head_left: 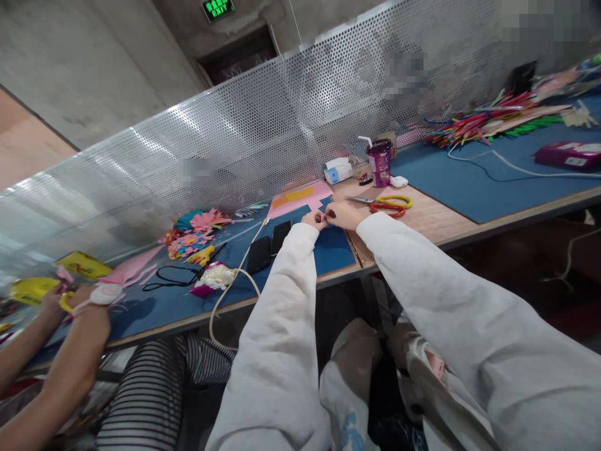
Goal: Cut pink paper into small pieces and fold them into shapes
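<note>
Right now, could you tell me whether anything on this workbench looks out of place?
Only the white cable stands out: it droops in a loop over the front edge of the table and could snag.

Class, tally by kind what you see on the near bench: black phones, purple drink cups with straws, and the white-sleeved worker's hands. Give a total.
Black phones: 2
Purple cup: 1
Hands, left hand and right hand: 2
Total: 5

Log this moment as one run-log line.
left hand: fingers curled, meeting right hand | held item: too small to tell | below: blue mat | nearby: scissors, dark phone
</note>
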Demonstrator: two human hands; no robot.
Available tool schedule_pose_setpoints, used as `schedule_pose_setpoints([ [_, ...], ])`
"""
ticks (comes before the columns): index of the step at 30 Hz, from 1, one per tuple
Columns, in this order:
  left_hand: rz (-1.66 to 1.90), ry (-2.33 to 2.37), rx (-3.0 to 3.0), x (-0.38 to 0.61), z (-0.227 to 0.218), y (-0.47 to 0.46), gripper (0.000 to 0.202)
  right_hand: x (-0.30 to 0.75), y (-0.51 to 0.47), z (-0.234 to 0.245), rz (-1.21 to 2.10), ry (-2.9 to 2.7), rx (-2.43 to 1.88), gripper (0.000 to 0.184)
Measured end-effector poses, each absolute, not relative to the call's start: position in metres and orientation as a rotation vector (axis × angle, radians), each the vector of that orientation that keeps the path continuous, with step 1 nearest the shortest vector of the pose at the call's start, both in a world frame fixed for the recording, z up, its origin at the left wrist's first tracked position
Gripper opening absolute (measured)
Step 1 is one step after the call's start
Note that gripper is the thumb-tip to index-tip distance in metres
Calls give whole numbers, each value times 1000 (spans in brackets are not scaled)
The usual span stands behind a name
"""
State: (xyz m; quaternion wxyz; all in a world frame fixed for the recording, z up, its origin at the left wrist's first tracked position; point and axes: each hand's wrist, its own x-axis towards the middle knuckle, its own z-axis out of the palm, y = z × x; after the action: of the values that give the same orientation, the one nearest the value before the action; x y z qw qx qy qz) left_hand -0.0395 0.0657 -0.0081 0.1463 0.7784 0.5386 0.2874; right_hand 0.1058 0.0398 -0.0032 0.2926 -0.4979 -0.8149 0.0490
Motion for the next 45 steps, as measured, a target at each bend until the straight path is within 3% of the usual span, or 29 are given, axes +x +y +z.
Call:
schedule_pose_setpoints([
  [20,861,1441,2220,-44,-17,77,3,105,46,-8,149,-2117,-1281,8],
  [45,879,1458,2140,-40,-15,72,5,106,43,-6,171,-2074,-1307,15],
])
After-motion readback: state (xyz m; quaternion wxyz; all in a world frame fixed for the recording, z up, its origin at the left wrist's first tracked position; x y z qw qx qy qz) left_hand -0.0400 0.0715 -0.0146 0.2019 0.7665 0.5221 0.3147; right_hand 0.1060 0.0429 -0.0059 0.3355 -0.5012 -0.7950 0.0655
